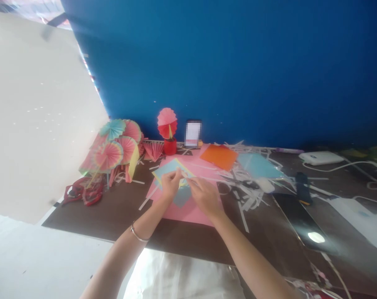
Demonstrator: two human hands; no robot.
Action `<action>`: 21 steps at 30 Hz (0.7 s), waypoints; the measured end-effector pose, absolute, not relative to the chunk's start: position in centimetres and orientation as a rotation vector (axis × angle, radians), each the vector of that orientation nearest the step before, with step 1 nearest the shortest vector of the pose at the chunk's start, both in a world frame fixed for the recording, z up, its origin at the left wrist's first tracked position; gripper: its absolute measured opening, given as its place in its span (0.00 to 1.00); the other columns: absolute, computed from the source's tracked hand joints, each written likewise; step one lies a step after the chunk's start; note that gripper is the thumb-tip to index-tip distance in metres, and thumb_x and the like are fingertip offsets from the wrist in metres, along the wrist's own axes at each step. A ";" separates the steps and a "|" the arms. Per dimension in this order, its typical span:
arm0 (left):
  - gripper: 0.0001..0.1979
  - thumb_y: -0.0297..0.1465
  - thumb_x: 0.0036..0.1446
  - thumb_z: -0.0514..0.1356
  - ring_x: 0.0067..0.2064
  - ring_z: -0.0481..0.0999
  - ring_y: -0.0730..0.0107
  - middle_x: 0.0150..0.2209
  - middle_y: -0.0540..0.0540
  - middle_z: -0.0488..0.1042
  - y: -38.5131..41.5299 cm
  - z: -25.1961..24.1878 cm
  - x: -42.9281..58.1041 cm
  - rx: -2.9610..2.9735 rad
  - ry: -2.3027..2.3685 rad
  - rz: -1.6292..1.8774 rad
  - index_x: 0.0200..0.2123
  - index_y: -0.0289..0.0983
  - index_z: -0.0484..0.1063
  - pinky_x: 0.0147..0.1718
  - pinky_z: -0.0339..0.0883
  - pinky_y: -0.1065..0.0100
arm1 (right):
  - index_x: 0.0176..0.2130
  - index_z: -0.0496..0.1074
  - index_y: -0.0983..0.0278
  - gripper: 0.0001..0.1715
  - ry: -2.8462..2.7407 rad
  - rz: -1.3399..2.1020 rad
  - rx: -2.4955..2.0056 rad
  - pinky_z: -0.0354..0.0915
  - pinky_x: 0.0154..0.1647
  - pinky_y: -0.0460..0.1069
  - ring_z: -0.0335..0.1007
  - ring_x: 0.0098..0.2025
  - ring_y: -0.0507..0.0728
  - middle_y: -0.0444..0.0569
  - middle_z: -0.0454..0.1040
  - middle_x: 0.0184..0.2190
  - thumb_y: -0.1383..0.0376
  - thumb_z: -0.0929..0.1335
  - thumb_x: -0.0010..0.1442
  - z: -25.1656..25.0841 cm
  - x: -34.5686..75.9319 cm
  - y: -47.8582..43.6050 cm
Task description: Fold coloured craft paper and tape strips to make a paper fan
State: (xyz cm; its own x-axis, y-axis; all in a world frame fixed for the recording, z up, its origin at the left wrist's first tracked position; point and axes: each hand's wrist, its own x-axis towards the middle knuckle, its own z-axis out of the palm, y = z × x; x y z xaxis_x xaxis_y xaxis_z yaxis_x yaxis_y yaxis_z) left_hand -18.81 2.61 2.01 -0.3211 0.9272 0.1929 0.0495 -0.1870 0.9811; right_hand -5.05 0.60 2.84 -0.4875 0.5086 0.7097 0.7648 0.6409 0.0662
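My left hand [172, 183] and my right hand [205, 197] meet over the table, fingers closed in a pinch. Between their fingertips is a small pale strip [184, 174], which looks like paper; its details are blurred. Beneath the hands lie light blue sheets [182, 198] with yellow along some edges, partly hidden by my fingers. They rest on larger pink sheets [188, 215].
Paper fans [109, 154] crowd the left, behind red-handled scissors [85, 192]. A red pot [170, 146] holds a round fan beside a phone [193, 133]. Rightward are orange paper [219, 156], blue paper [259, 165], white scraps [252, 195] and a dark phone [300, 218].
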 end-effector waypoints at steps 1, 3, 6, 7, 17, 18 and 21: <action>0.22 0.44 0.53 0.55 0.27 0.71 0.68 0.18 0.50 0.69 2.7 1.9 -18.8 1.161 1.336 1.599 0.17 0.34 0.70 0.31 0.66 0.68 | 0.48 0.70 0.61 0.18 -2.185 -0.474 -0.998 0.62 0.37 0.47 0.68 0.36 0.53 0.47 0.75 0.35 0.73 0.61 0.61 2.9 -5.1 0.6; 0.22 0.45 0.52 0.56 0.27 0.71 0.69 0.18 0.49 0.69 2.8 1.7 -18.7 1.082 1.248 1.611 0.17 0.34 0.70 0.31 0.66 0.68 | 0.47 0.71 0.61 0.17 -2.174 -0.448 -1.017 0.63 0.37 0.48 0.69 0.37 0.54 0.48 0.75 0.36 0.72 0.60 0.62 2.9 -5.1 0.5; 0.21 0.45 0.51 0.58 0.27 0.71 0.69 0.20 0.48 0.69 3.0 1.4 -18.4 0.967 1.112 1.618 0.19 0.33 0.71 0.33 0.66 0.67 | 0.46 0.72 0.63 0.16 -2.177 -0.462 -1.024 0.63 0.37 0.48 0.69 0.37 0.54 0.49 0.75 0.37 0.71 0.60 0.62 2.9 -5.1 0.4; 0.21 0.45 0.50 0.58 0.28 0.72 0.69 0.20 0.48 0.70 3.0 1.3 -18.4 0.929 1.073 1.616 0.20 0.33 0.72 0.33 0.66 0.67 | 0.45 0.72 0.63 0.16 -2.177 -0.475 -1.026 0.63 0.37 0.48 0.69 0.37 0.54 0.49 0.75 0.37 0.71 0.60 0.62 2.9 -5.1 0.4; 0.12 0.37 0.41 0.67 0.29 0.71 0.72 0.24 0.48 0.73 2.5 1.7 -18.6 0.916 1.037 1.521 0.24 0.33 0.76 0.32 0.63 0.70 | 0.49 0.71 0.60 0.19 -2.123 -0.487 -1.068 0.61 0.36 0.48 0.69 0.36 0.53 0.48 0.75 0.35 0.72 0.61 0.61 2.7 -4.7 0.5; 0.12 0.36 0.40 0.67 0.29 0.71 0.72 0.24 0.48 0.73 2.5 1.7 -18.6 0.881 1.008 1.525 0.24 0.33 0.76 0.33 0.63 0.69 | 0.49 0.71 0.60 0.19 -2.121 -0.496 -1.062 0.61 0.37 0.47 0.69 0.36 0.53 0.48 0.75 0.35 0.72 0.61 0.61 2.7 -4.7 0.6; 0.10 0.33 0.38 0.69 0.32 0.73 0.71 0.26 0.47 0.74 2.7 2.0 -18.6 0.745 0.826 1.489 0.24 0.33 0.75 0.39 0.65 0.67 | 0.48 0.71 0.60 0.19 -2.104 -0.534 -1.041 0.61 0.38 0.47 0.69 0.37 0.53 0.48 0.76 0.37 0.73 0.62 0.59 2.4 -4.5 0.8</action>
